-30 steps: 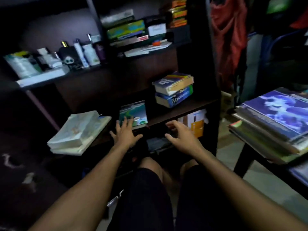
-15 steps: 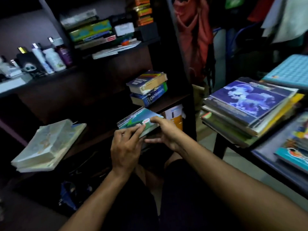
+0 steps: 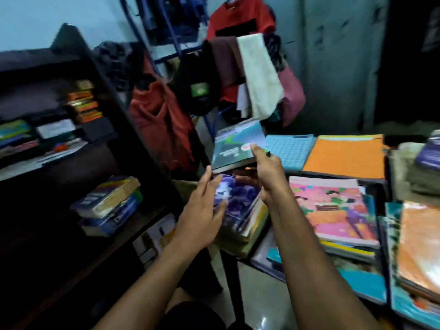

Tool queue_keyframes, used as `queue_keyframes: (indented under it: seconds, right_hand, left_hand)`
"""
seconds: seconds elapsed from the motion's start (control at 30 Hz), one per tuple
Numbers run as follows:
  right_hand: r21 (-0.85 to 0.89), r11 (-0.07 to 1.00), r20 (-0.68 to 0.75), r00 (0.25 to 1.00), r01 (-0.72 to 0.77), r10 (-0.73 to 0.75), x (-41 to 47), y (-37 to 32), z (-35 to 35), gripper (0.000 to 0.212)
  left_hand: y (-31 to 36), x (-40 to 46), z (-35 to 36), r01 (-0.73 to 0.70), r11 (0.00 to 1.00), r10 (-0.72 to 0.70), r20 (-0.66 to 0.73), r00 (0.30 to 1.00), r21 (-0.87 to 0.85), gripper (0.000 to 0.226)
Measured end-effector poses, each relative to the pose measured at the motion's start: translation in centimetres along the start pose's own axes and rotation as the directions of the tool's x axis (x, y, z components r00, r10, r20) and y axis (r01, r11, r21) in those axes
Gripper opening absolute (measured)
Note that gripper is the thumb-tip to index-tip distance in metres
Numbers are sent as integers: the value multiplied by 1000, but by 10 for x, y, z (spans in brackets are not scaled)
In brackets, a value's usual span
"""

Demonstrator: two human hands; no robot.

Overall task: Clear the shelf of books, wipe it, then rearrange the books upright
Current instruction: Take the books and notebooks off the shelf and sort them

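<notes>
My right hand [image 3: 267, 172] grips a green-and-blue book [image 3: 238, 145] by its near edge and holds it tilted in the air above a stack of books with a purple cover [image 3: 238, 198] on top. My left hand [image 3: 202, 208] hovers with straight fingers beside that stack, at its left edge, holding nothing. On the dark wooden shelf [image 3: 147, 222] at the left, two thick books [image 3: 107, 206] lie flat, one on the other.
A table [image 3: 273, 265] on the right carries several stacks of books and notebooks, among them a pink-covered pile [image 3: 333, 208] and an orange notebook [image 3: 345, 153]. Clothes [image 3: 226, 75] hang on a rack behind. Upper shelves hold more books [image 3: 83, 103].
Both hands took the green-and-blue book from the shelf and carried it right. Now only my right hand holds it, above the table's stack; my left hand has let go. My view swung right.
</notes>
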State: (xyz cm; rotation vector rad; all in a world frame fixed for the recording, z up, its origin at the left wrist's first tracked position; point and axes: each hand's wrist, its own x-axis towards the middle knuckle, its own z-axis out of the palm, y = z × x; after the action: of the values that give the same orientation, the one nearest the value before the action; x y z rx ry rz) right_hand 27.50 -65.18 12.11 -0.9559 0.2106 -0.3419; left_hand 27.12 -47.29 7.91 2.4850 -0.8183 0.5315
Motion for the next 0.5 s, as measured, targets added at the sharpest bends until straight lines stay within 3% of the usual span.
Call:
queue_keyframes:
  seconds: [0.07, 0.17, 0.23, 0.33, 0.4, 0.5]
  right_hand:
    - [50, 999, -116, 993, 5, 1, 13, -5, -31, 25]
    - [149, 989, -237, 971, 17, 19, 28, -4, -61, 24]
    - [226, 974, -267, 962, 13, 49, 38, -4, -68, 23]
    - [248, 969, -287, 955, -6, 79, 64, -16, -68, 24]
    - [190, 980, -270, 956, -60, 111, 85, -26, -71, 31]
    - [-137, 965, -235, 954, -222, 186, 100, -25, -84, 52]
  left_hand:
    - [6, 16, 24, 32, 987, -50, 112, 992, 158, 60]
    - [15, 25, 30, -30, 885, -62, 182, 981, 464, 59]
    - [20, 31, 23, -41, 860, -87, 225, 970, 508, 46]
    - [27, 38, 13, -77, 835, -99, 287, 953, 545, 44]
    - [28, 40, 11, -78, 829, -118, 310, 944, 554, 44]
    - [26, 38, 13, -78, 825, -119, 307, 944, 560, 45]
